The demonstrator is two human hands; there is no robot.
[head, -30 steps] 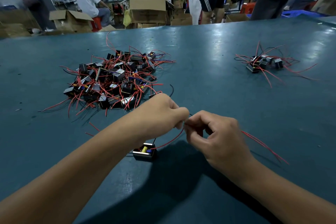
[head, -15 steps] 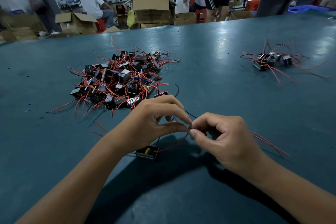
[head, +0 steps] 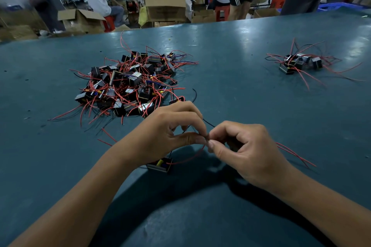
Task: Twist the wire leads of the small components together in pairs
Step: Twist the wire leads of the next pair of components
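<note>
A small black component (head: 160, 165) with a yellow part lies on the teal table (head: 251, 106) just below my left wrist. Its red lead (head: 188, 159) curves up to where my fingertips meet. My left hand (head: 170, 134) pinches the leads between thumb and forefinger. My right hand (head: 241, 150) pinches the same leads from the right, fingertips touching those of the left. A thin black lead (head: 208, 123) sticks out behind the pinch. Red wires (head: 295, 155) trail to the right from under my right hand.
A big heap of black components with red leads (head: 128, 84) lies behind my left hand. A small cluster of components (head: 299, 62) sits at the far right. Beyond the table's far edge are cardboard boxes (head: 164, 6), red stools and several people.
My left hand has rolled over, its thumb now under the forefinger at the pinch. Both hands have stayed together at the leads, and the component has stayed on the table.
</note>
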